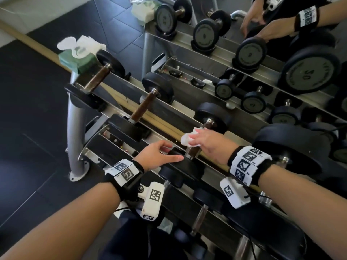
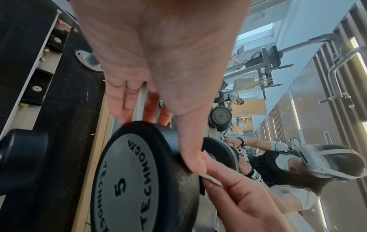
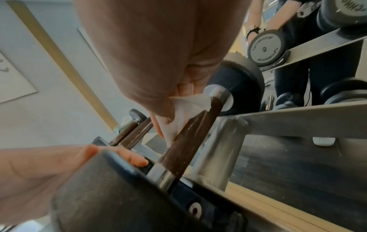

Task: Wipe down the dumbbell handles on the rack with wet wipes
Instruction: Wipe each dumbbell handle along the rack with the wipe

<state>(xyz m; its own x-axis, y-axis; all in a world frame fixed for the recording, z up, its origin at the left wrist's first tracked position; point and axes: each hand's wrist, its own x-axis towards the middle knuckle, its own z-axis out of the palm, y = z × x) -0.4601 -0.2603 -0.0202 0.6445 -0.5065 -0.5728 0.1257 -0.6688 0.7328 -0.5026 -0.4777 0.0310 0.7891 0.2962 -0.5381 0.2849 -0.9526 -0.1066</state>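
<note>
The rack's top tier (image 1: pixel 120 81) holds black dumbbells with brown handles. My right hand (image 1: pixel 199 139) wraps a white wet wipe (image 1: pixel 186 139) round the upper part of the third dumbbell's handle (image 1: pixel 193 152). In the right wrist view the wipe (image 3: pixel 184 113) lies bunched between my fingers and the handle (image 3: pixel 190 138). My left hand (image 1: pixel 174 152) grips the near head of the same dumbbell (image 1: pixel 187 166), fingers over the far rim and thumb along the edge. The left wrist view shows that head (image 2: pixel 129 180), marked 5.
A green pack of wipes (image 1: pixel 78 59) with a sheet sticking out sits on the rack's left end. Two more brown-handled dumbbells (image 1: pixel 144 106) lie to the left, a larger one (image 1: pixel 289 147) to the right. A lower tier (image 1: pixel 201 216) holds more. A mirror (image 1: pixel 262 53) stands behind the rack.
</note>
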